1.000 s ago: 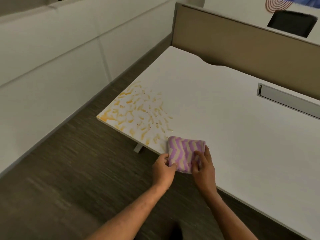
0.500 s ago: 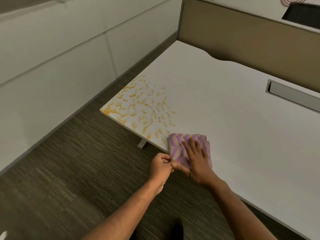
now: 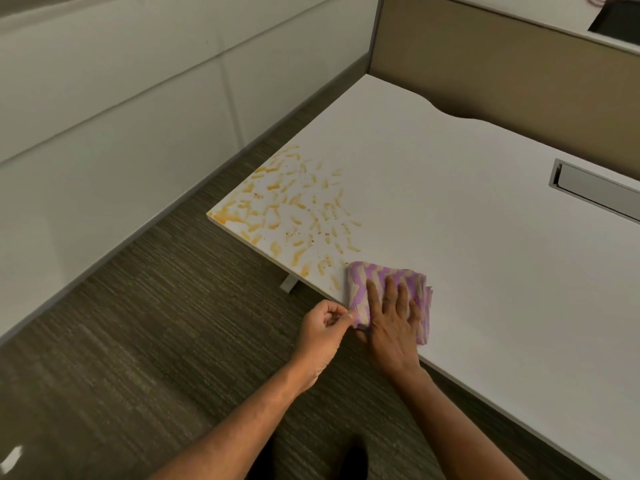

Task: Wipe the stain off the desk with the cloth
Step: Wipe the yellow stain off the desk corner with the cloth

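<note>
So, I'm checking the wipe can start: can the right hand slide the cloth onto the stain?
Probably yes: the right hand lies flat on the cloth, which sits at the near edge of the stain, with nothing between them.

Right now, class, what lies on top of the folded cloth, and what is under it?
The right hand rests flat on the folded cloth. Beneath is the white desk; whether the orange stain reaches under it is covered.
</note>
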A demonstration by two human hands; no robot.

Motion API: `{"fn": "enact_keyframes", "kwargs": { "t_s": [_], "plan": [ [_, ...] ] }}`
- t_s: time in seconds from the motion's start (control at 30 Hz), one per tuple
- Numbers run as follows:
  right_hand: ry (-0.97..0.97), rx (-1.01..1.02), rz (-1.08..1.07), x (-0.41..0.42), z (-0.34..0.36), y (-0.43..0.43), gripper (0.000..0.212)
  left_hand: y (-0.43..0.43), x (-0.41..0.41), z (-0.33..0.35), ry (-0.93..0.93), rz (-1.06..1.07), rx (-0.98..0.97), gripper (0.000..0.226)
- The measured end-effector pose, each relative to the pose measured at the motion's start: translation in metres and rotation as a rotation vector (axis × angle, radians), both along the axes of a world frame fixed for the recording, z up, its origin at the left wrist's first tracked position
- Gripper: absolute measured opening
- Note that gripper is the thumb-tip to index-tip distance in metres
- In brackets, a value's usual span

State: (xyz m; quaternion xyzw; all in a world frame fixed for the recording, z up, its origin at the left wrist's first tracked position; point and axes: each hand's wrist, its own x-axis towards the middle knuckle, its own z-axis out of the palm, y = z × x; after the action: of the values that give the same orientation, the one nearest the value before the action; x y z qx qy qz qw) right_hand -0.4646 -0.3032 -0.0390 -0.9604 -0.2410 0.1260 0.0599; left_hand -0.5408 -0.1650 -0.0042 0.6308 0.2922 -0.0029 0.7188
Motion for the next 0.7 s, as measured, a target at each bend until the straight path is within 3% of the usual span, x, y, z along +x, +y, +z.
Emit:
{"fn": "enact_keyframes", "kwargs": {
  "t_s": [0.13, 0.2, 0.3, 0.43, 0.7],
  "plan": [
    [-0.011, 0.016, -0.024, 0.002, -0.005, 0.012, 0.095, 0.023, -0.009, -0.006, -0.059, 0.005, 0.47, 0.013],
    [-0.022, 0.03, -0.032, 0.005, -0.006, 0.022, 0.092, 0.038, -0.013, -0.012, -0.064, 0.027, 0.734, 0.028],
    [-0.029, 0.028, -0.016, 0.009, -0.008, 0.044, 0.087, 0.061, -0.015, -0.021, -0.025, -0.048, 0.968, 0.058],
    [-0.029, 0.054, -0.005, 0.01, -0.011, 0.075, 0.085, 0.088, -0.015, -0.036, 0.045, -0.156, 1.162, 0.074],
    [-0.091, 0.04, 0.081, 0.014, -0.015, 0.059, 0.081, 0.112, -0.009, -0.046, 0.101, -0.273, 1.326, 0.08]
  ]
}}
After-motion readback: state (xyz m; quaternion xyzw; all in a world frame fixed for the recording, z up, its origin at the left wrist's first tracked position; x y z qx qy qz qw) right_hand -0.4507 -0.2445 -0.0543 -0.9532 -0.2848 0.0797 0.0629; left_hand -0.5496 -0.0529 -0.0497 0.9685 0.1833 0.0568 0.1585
